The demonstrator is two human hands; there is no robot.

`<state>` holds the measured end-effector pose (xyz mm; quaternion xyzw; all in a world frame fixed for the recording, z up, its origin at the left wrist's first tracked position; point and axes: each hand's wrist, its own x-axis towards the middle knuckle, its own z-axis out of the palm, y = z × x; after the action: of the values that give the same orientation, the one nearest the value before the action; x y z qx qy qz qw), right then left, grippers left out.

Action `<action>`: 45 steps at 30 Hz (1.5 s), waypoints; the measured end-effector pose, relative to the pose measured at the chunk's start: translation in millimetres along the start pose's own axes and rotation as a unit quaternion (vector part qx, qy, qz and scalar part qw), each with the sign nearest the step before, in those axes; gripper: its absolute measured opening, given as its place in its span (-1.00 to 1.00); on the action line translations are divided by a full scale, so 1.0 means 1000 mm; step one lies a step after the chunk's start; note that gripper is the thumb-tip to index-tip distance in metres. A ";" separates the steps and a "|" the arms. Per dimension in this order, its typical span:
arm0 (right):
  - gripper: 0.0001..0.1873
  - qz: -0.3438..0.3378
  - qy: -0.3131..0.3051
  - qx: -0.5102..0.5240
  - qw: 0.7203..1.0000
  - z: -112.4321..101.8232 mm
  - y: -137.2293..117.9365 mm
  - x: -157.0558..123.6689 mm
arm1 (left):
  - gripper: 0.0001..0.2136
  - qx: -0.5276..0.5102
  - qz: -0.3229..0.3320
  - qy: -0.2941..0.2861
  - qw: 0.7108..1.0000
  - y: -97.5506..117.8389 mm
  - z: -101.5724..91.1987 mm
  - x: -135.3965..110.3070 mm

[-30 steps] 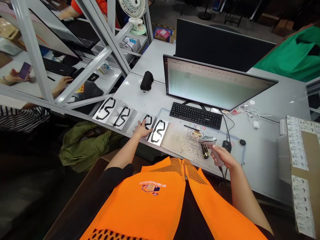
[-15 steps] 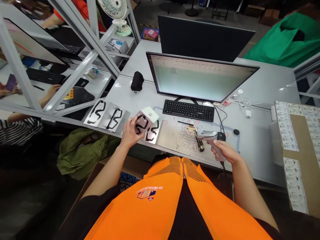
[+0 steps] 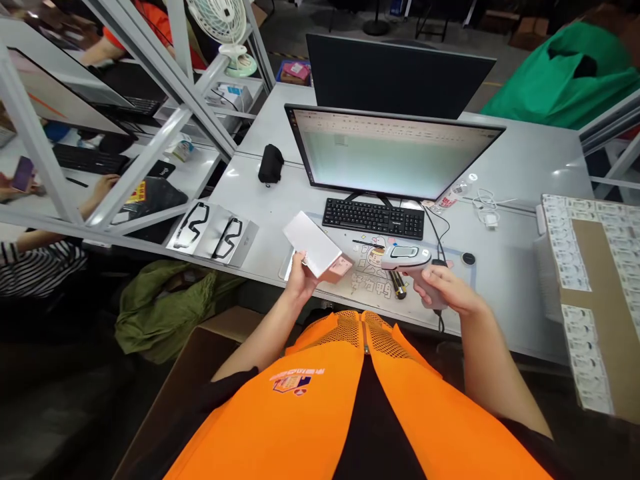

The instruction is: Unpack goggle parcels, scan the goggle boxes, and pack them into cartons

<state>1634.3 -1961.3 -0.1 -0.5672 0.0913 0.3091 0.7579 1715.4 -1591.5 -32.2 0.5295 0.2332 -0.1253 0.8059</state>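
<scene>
A white box (image 3: 313, 241) is tilted in my left hand (image 3: 300, 281), with its pinkish end turned to the right, over the front part of the desk. The edge of another pale item shows behind that hand. My right hand (image 3: 447, 288) is wrapped round the handle of a grey and white barcode scanner (image 3: 407, 257), whose head faces left toward the box. Under the scanner's head lies a black and yellow box cutter (image 3: 399, 285). Farther left, two boxes printed with dark frame shapes, a left box (image 3: 193, 230) and a right box (image 3: 231, 238), stand side by side.
A monitor (image 3: 390, 153) and a black keyboard (image 3: 373, 218) stand behind my hands. A black pouch (image 3: 271, 165) sits at the back left. Metal frame bars (image 3: 150, 160) rise on the left, and a label-covered carton (image 3: 595, 293) stands on the right. Co-workers' arms show beyond the bars.
My left hand has lifted the box off the desk, turned it white side up and brought it right. The scanner has moved slightly left, its head now turned more toward the box.
</scene>
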 end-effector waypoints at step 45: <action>-0.35 -0.040 0.160 -0.086 0.982 0.048 0.037 0.049 | -0.22 0.764 0.091 0.150 0.621 0.103 -0.191 0.113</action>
<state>1641.5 -1893.3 -37.2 -0.6759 0.1617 0.1900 0.6935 1812.5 -1370.5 -70.2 0.9845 0.1220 -0.1030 0.0721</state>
